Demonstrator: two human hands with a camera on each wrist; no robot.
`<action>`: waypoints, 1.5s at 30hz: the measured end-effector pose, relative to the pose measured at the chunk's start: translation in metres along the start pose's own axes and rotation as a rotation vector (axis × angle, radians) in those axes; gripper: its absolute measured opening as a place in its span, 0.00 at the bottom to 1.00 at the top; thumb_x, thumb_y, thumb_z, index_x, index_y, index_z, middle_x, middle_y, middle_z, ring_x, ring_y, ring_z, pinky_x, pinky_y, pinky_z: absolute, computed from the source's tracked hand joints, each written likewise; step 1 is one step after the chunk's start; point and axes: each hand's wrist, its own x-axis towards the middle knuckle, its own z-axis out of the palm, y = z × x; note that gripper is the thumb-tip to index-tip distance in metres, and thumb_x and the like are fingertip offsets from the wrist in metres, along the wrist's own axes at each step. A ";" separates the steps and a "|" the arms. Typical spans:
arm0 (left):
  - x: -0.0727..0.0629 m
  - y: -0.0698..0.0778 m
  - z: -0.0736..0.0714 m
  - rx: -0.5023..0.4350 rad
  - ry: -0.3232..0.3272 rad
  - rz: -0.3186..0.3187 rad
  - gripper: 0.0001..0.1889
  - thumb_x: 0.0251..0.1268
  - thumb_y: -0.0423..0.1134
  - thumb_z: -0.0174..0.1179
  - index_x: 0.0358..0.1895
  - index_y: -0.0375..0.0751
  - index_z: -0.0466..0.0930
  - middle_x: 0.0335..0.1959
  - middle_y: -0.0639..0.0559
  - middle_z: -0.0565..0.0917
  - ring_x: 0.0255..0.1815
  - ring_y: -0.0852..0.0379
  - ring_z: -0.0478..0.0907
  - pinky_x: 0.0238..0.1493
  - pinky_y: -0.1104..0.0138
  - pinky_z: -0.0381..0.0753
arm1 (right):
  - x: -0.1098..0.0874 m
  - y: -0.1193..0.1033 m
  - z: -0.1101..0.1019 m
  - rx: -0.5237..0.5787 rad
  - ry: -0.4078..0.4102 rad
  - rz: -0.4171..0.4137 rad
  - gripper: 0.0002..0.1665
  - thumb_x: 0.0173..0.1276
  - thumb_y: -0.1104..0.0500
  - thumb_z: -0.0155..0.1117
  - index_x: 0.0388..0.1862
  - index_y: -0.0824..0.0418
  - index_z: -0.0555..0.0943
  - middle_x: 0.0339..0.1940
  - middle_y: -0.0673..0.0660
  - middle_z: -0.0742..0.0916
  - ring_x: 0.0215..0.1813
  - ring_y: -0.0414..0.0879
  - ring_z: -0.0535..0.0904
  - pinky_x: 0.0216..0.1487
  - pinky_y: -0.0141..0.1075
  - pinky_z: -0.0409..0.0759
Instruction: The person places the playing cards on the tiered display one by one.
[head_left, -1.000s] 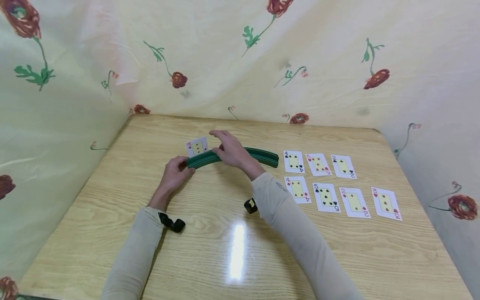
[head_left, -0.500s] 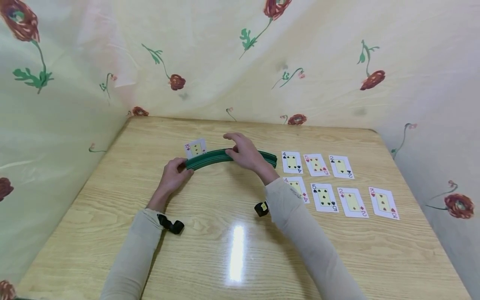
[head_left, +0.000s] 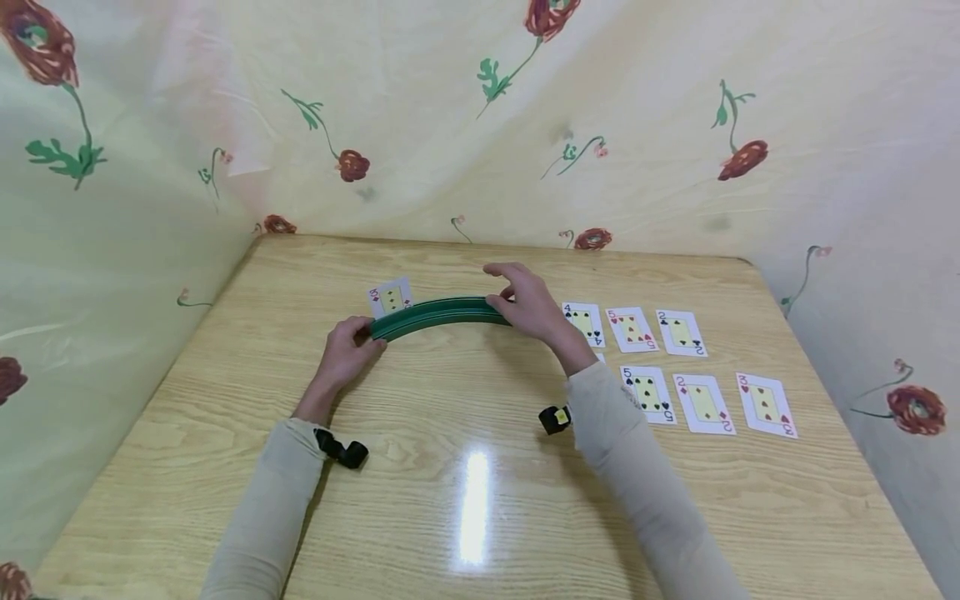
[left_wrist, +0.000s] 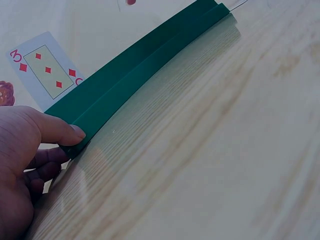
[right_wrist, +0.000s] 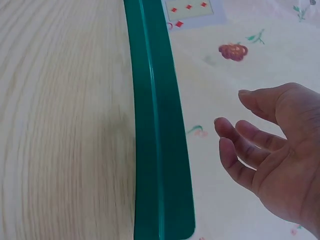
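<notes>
A long, curved green playing card holder (head_left: pixel 442 311) spans the middle of the table. My left hand (head_left: pixel 347 354) pinches its left end; in the left wrist view the thumb (left_wrist: pixel 75 131) presses on the front and other fingers curl beneath. Just behind that end is a three of diamonds card (left_wrist: pixel 47 70), its lower part hidden by the holder; I cannot tell whether it sits in a slot. My right hand (head_left: pixel 531 307) hovers over the holder's right part. In the right wrist view this hand (right_wrist: pixel 280 155) has loosely bent fingers, holds nothing and looks apart from the holder.
Face-up cards lie at the right: four of spades (head_left: pixel 583 323), five of hearts (head_left: pixel 632 330), a black two (head_left: pixel 681 333), five of spades (head_left: pixel 648 394), two of diamonds (head_left: pixel 704 404) and three of hearts (head_left: pixel 766 405). My right arm covers most of another card. Flowered cloth (head_left: pixel 420 100) surrounds the table.
My right hand has travelled rightward along the holder, and its arm now covers most of the four of diamonds. The left hand keeps its hold, and the three of diamonds stays put.
</notes>
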 end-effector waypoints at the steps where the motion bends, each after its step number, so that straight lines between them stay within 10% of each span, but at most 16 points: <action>1: 0.000 0.000 0.000 0.002 0.000 0.001 0.17 0.65 0.30 0.61 0.55 0.26 0.79 0.52 0.32 0.79 0.55 0.42 0.71 0.59 0.54 0.67 | -0.002 0.001 -0.002 -0.005 0.003 0.002 0.29 0.73 0.62 0.61 0.72 0.62 0.69 0.70 0.63 0.76 0.52 0.59 0.83 0.53 0.48 0.82; 45: 0.001 0.000 -0.001 0.013 -0.012 -0.008 0.18 0.66 0.30 0.60 0.57 0.26 0.78 0.52 0.32 0.78 0.52 0.43 0.70 0.55 0.58 0.67 | -0.123 0.075 -0.093 -0.140 0.176 0.194 0.31 0.75 0.60 0.59 0.74 0.66 0.66 0.69 0.72 0.74 0.53 0.68 0.82 0.47 0.57 0.81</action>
